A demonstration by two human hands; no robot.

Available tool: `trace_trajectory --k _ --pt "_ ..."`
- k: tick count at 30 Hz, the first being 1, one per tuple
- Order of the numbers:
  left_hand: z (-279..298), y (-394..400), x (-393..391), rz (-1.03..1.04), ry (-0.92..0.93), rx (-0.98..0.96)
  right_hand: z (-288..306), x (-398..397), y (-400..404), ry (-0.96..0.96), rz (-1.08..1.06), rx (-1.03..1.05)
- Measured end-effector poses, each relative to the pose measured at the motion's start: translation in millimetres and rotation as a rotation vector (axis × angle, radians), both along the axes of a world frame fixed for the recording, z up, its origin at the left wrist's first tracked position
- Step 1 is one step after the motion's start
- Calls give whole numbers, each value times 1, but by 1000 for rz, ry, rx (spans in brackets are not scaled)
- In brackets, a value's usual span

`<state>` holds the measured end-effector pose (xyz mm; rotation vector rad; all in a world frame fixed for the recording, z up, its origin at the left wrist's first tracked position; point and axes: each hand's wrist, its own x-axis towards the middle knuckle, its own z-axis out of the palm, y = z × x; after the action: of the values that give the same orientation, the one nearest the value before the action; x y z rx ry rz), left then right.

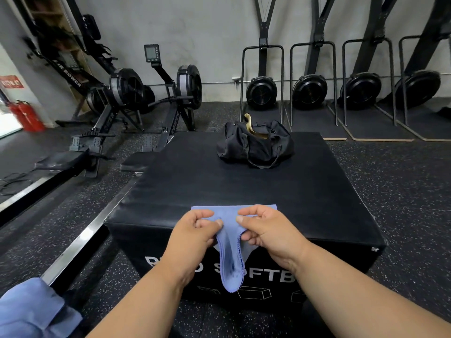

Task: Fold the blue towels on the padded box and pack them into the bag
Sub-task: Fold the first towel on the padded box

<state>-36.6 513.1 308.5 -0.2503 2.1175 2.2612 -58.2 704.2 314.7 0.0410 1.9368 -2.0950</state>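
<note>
Hands meet at the near edge of the black padded box (244, 186): the left hand (195, 230) and the right hand (266, 228) each pinch the thin blue cloth towel (230, 264) between thumb and curled fingers, close together. The towel's far edge lies flat on the box top, while its middle sags between the hands and hangs down over the box's front face, across the white lettering. Well beyond, at the far side of the box top, sits the floppy black fabric duffel bag (256, 145), its straps trailing. More crumpled blue cloth (31, 311) shows at lower left, off the box. Black rowing machines (136, 93) line the grey wall.
</note>
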Motion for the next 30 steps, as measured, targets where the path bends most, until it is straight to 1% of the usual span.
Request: trace_trajectory --k 5,8,10,15,20,25,27,30 --pt "2 -10 11 31 37 -240 -1 9 -11 -40 44 -41" --pt "4 -11 17 50 85 -299 0 15 -19 -51 65 -73" --pt "7 -9 21 24 129 -339 2 18 -24 -45 84 -92" --pt "16 -7 31 -26 221 -378 6 19 -31 -13 67 -122" --pt "18 -13 35 -10 256 -364 7 20 -33 -6 51 -126" --pt "15 -15 38 -81 289 -393 1 19 -37 -26 55 -125" --pt "15 -16 39 -100 288 -401 1 19 -38 -42 58 -161" --pt "10 -17 39 -86 282 -480 1 16 -38 -104 96 -272"
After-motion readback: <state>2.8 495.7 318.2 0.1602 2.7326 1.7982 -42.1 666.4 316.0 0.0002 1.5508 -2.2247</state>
